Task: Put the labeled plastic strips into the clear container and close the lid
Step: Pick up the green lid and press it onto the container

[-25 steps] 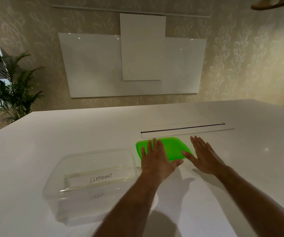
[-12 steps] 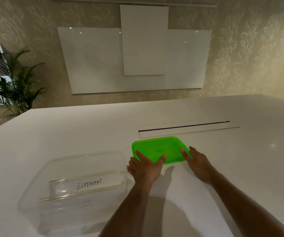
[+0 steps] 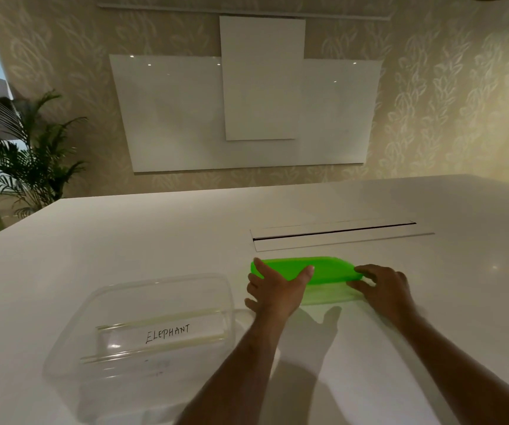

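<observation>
A clear plastic container [image 3: 72,342] stands open on the white table at the lower left. Inside it lie clear plastic strips; the top strip [image 3: 167,332] reads "ELEPHANT". To its right a bright green lid [image 3: 329,269] is held just off the table, its near edge raised. My left hand [image 3: 274,289] grips the lid's left end, thumb on top. My right hand [image 3: 385,286] grips its right end with the fingers curled around the edge.
A long recessed cable slot [image 3: 336,233] runs across the white table [image 3: 124,240] just behind the lid. White boards hang on the patterned wall beyond. A potted palm [image 3: 23,154] stands past the table's far left corner.
Both hands went from lying flat beside the lid to gripping its two ends. The lid has come up off the table, tilting its near edge upward.
</observation>
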Demonstrator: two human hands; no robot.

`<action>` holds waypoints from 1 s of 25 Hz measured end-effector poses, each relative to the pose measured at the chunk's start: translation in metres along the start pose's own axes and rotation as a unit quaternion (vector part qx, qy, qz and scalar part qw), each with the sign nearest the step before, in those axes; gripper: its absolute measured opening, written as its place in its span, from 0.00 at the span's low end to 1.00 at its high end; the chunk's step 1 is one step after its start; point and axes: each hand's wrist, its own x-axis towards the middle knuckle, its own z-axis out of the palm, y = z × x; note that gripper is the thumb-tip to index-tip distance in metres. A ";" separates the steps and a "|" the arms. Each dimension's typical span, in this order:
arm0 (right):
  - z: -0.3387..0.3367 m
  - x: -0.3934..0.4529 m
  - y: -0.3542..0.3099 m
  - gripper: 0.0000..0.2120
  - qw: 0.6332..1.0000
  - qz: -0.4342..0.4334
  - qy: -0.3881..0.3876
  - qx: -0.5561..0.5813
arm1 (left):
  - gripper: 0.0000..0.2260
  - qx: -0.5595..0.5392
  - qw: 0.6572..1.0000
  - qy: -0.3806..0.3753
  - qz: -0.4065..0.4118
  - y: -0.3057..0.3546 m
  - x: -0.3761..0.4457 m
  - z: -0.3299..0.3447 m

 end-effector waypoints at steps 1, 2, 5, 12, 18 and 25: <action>-0.007 0.003 0.000 0.14 1.000 -0.003 0.021 0.004 | 0.56 -0.022 1.000 -0.001 0.007 0.006 -0.003 -0.004; -0.013 0.006 0.000 0.13 0.999 -0.010 0.039 0.021 | 0.56 -0.043 0.999 -0.003 0.015 0.012 -0.005 -0.007; -0.038 0.017 -0.007 0.12 0.992 -0.023 0.072 0.096 | 0.56 -0.088 0.994 -0.009 0.059 0.029 -0.012 -0.021; -0.097 0.034 -0.055 0.16 0.910 -0.023 0.086 0.404 | 0.43 -0.102 0.978 0.042 0.179 0.051 -0.018 -0.064; -0.106 0.034 -0.091 0.15 0.885 0.044 0.037 0.462 | 0.08 -0.289 0.936 -0.062 0.191 0.045 -0.019 -0.121; -0.083 0.024 -0.127 0.26 0.899 0.042 -0.075 0.429 | 0.11 -0.247 0.929 -0.206 0.182 0.013 -0.024 -0.177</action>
